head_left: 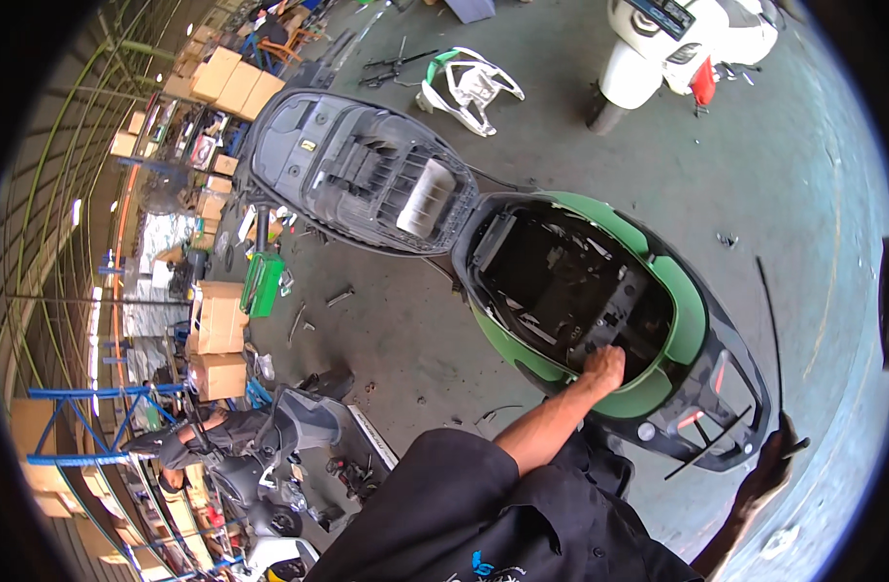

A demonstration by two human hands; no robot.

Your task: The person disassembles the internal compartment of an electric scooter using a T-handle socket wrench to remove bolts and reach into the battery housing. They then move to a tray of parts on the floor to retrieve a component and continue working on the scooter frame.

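A scooter body with green side panels (679,303) stands in front of me, its seat (362,175) tipped up and away to the left, underside showing. Between the panels the dark under-seat bay (551,262) lies exposed. Over the near right part of that bay is my left hand (605,368), fingers curled closed; anything inside them is hidden. Off to the right, beside the black tail rack (721,412), my right hand (776,451) is closed around a long thin black rod (769,330) that points away from me. Another thin dark rod (708,442) crosses the tail.
A white scooter (658,58) stands far right. On the floor lie a white-and-green frame panel (468,89) and scattered small parts. Left are a green crate (262,285), cardboard boxes (218,330), a partly stripped scooter (304,417) and another person (207,436) bending beside it.
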